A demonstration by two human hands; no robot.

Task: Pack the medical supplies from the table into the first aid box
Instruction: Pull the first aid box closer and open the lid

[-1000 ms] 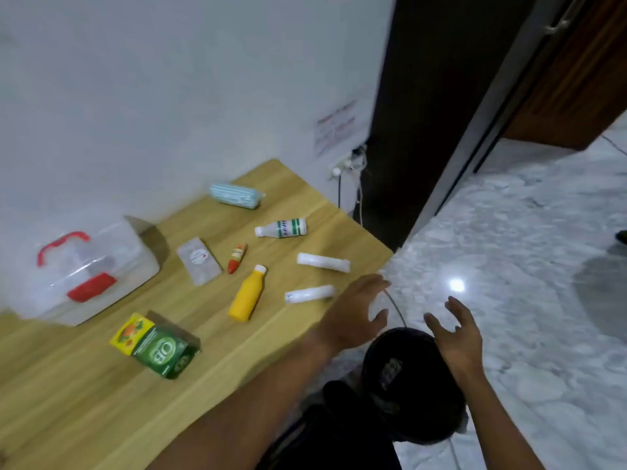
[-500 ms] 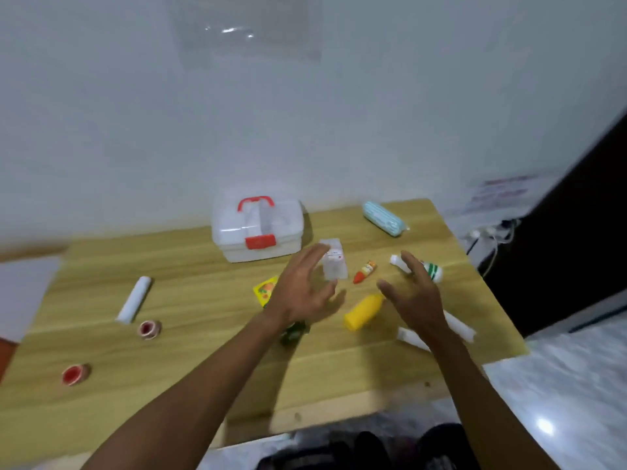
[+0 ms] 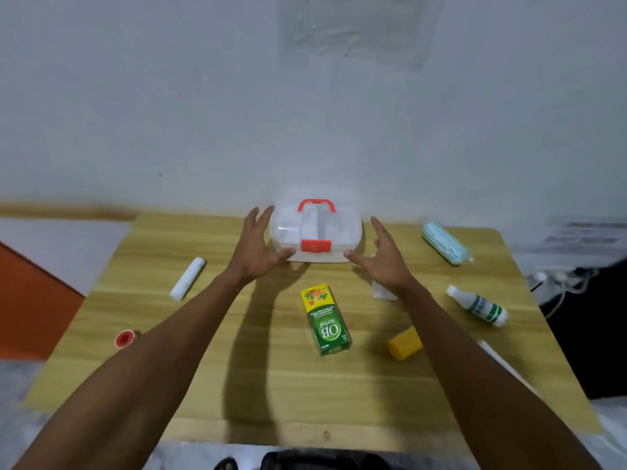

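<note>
Two spread, empty grips, left grip (image 3: pixel 256 247) and right grip (image 3: pixel 385 261), had the first aid box (image 3: pixel 315 228) sitting right between them.

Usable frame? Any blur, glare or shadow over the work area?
Head view: usable; print on the green and yellow cardboard carton is legible, frame edges are smeared, arm shadows darken the wooden table near the left hand, the translucent first aid box with red latch looks hazy.
</note>
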